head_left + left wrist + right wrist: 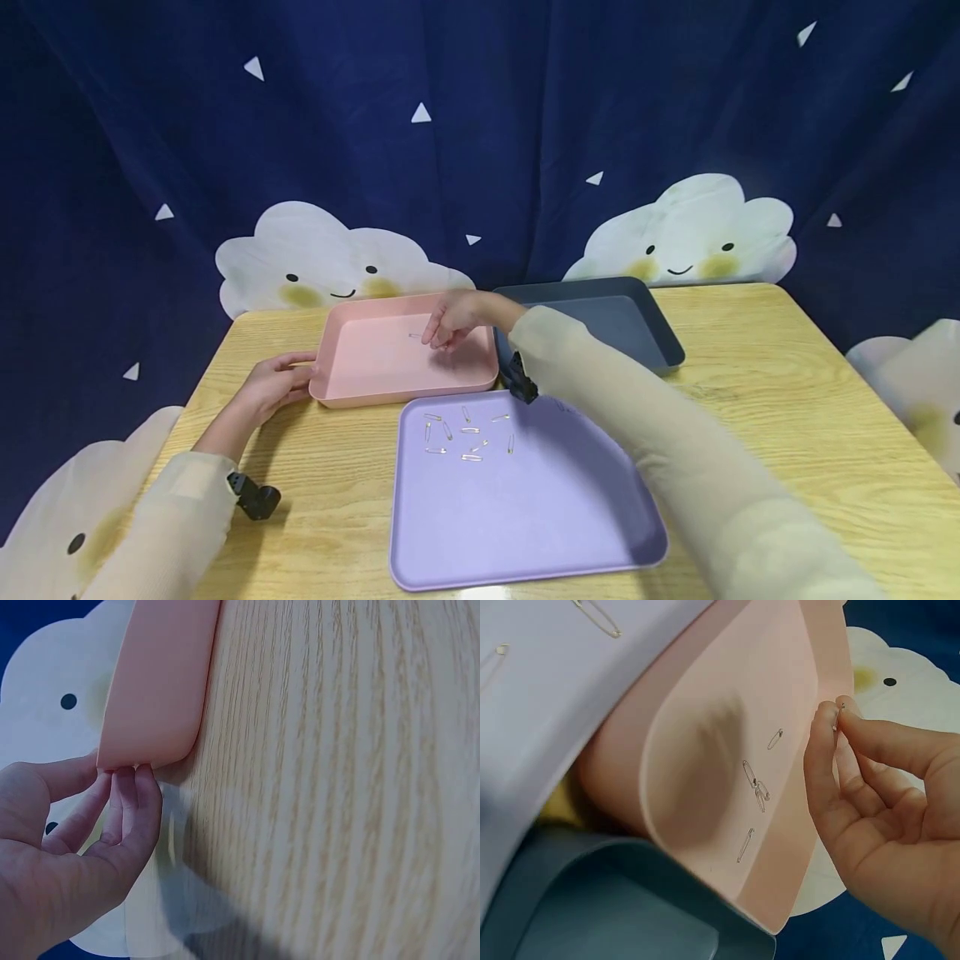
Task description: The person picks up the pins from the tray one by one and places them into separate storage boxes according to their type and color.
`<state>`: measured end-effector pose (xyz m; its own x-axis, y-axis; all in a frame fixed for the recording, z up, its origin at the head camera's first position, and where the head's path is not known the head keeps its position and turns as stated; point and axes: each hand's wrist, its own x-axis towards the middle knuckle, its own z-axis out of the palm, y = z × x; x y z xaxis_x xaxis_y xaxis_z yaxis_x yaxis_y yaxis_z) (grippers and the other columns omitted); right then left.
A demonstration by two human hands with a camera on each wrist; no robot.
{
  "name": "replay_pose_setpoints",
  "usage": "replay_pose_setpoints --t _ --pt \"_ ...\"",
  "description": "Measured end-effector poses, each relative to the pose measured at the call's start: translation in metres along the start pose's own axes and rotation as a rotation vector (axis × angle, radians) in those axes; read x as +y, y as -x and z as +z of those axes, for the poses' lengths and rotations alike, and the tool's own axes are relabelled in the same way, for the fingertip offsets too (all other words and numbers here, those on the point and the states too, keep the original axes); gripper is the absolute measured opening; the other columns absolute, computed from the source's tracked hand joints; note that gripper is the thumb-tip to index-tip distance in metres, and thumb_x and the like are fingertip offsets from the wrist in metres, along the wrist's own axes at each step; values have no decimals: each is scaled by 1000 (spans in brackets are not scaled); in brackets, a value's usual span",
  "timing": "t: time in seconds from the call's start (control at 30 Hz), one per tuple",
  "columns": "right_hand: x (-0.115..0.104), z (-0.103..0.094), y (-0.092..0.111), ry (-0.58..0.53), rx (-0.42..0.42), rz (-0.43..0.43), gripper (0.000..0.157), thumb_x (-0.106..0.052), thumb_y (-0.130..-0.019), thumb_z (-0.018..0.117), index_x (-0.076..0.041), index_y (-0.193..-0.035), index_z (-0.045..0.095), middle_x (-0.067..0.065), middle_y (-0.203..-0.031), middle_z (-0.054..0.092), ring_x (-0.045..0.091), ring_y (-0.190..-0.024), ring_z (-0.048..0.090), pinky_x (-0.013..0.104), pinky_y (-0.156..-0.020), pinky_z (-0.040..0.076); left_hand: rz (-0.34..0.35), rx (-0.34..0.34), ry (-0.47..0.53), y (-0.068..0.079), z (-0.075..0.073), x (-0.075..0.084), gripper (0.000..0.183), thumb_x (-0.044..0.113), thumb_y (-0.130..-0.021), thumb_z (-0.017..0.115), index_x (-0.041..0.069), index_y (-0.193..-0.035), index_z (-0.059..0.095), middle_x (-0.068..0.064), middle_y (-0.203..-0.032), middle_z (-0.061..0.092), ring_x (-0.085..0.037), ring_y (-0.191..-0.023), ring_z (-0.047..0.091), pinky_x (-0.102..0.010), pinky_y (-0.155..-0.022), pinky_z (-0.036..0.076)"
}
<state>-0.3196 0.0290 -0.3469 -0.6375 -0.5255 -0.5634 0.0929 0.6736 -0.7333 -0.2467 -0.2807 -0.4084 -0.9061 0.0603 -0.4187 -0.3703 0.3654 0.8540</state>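
My right hand (pixel 453 321) hangs over the right half of a pink tray (pixel 375 367). Between thumb and forefinger it pinches a tiny safety pin (pixel 841 709), mostly hidden by the fingertips. Several safety pins (pixel 745 845) lie on the pink tray's floor in the right wrist view. At that tray's left end, my left hand (pixel 277 385) touches the outer wall with its fingertips, one of them right at the rim. More gold safety pins (pixel 470 431) are scattered over the upper left part of a purple tray (pixel 525 525).
A dark blue-grey tray (pixel 618 321) sits to the right of the pink one, partly behind my right forearm. All three trays are on a wooden table (pixel 772 400). A navy curtain (pixel 487 125) with clouds hangs along the table's far edge.
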Motion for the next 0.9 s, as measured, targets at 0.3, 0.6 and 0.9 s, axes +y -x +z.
replay_pose_setpoints --t 0.3,0.6,0.9 --pt "11 -3 -56 20 33 -60 30 6 -80 64 -2 -108 69 5 -84 71 12 -74 65 26 -77 59 13 7 14 4 -2 1 59 18 -97 55 -3 -147 31 4 -107 59 6 -81 60 -15 -77 55" --pt "-18 9 -16 126 83 -65 45 10 -85 49 1 -128 56 17 -122 65 16 -92 65 30 -89 56 7 22 -3 3 1 5 56 16 -98 54 -2 -146 33 -3 -114 59 6 -80 60 -15 -77 55" --pt "-14 22 30 132 19 -120 38 2 -91 54 4 -129 54 20 -124 63 29 -106 61 42 -100 52 9 17 12 3 2 4 57 16 -97 54 -3 -146 33 4 -104 61 6 -80 61 -16 -77 56"
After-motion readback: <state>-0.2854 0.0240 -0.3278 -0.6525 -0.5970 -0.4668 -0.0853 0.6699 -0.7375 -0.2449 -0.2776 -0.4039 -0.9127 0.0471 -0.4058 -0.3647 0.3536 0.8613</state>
